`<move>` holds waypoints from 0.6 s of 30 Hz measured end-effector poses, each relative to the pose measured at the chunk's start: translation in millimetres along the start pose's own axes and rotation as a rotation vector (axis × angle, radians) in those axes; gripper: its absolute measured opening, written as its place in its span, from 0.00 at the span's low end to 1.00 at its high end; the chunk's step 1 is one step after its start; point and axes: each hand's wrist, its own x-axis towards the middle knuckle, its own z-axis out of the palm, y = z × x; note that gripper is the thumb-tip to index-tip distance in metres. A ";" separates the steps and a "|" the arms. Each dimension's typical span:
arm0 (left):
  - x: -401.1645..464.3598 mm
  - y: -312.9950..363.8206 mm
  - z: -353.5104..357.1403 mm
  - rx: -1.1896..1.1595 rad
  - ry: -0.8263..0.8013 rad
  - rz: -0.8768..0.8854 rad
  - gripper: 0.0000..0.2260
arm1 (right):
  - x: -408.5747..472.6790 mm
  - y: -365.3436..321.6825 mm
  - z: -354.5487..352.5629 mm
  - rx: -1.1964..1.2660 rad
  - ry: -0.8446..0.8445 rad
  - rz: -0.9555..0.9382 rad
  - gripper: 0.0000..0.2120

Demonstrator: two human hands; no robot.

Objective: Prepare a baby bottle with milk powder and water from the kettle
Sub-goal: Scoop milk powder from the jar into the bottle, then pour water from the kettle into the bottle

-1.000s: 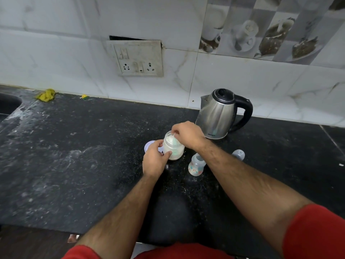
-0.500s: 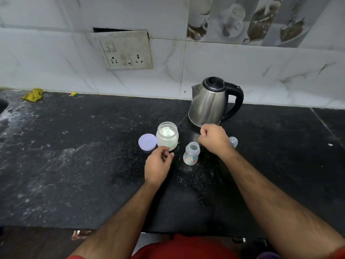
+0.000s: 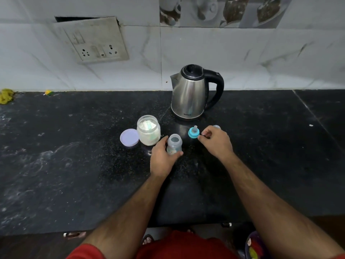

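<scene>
black counter (image 3: pixel 74 165) lies bare left of jar (image 3: pixel 148 130), bottle (image 3: pixel 174 144).

Counter (image 3: pixel 74 165) fills mid-frame. Kettle (image 3: pixel 190 94) stands upper centre at the wall. Below-left of it: powder jar (image 3: pixel 148 130), its lid (image 3: pixel 129 137) touching on the left. Bottle (image 3: pixel 174 144) lower right of jar, my left hand (image 3: pixel 162 157) around it. Teat ring (image 3: pixel 193 132) right of bottle, just beside my right hand (image 3: pixel 216 142).

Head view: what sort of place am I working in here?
Most likely a home kitchen: a dark stone counter against a tiled wall with a socket plate, and an electric kettle standing at the back.
</scene>
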 end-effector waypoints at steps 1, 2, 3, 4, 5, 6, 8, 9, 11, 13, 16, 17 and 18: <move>2.5 1.4 3.0 0.004 0.018 -0.010 0.32 | 5.0 2.8 -1.5 0.013 0.017 -0.014 0.07; 4.6 3.2 5.5 0.000 0.032 -0.012 0.29 | 11.0 5.5 -3.5 0.037 0.039 -0.026 0.08; 6.5 5.4 7.7 -0.006 0.040 -0.013 0.27 | 17.9 8.2 -6.1 0.076 0.064 -0.028 0.10; 8.2 8.0 9.5 -0.014 0.044 -0.015 0.25 | 25.8 10.7 -9.0 0.123 0.088 -0.018 0.12; 10.2 10.4 11.0 -0.026 0.049 -0.019 0.24 | 34.6 13.4 -12.3 0.166 0.108 -0.003 0.15; 12.2 12.8 12.4 -0.040 0.057 -0.022 0.24 | 44.3 16.0 -15.8 0.203 0.123 0.013 0.18; 16.7 17.3 15.3 -0.055 0.073 -0.027 0.24 | 65.5 20.3 -23.0 0.260 0.153 0.042 0.22; 19.3 19.5 17.1 -0.059 0.078 -0.029 0.24 | 77.0 21.6 -27.0 0.285 0.167 0.059 0.25; 24.4 23.0 20.4 -0.064 0.088 -0.035 0.24 | 99.9 22.8 -34.4 0.333 0.185 0.088 0.30; 28.9 26.0 22.9 -0.066 0.095 -0.036 0.24 | 122.0 23.0 -40.1 0.377 0.185 0.104 0.34; 34.4 28.6 26.2 -0.063 0.101 -0.034 0.23 | 150.2 23.1 -44.1 0.421 0.148 0.137 0.38; 36.0 29.6 27.3 -0.060 0.103 -0.034 0.23 | 158.2 23.0 -43.9 0.437 0.129 0.141 0.39; 37.8 30.5 28.3 -0.060 0.105 -0.035 0.23 | 165.8 22.7 -43.2 0.463 0.111 0.140 0.38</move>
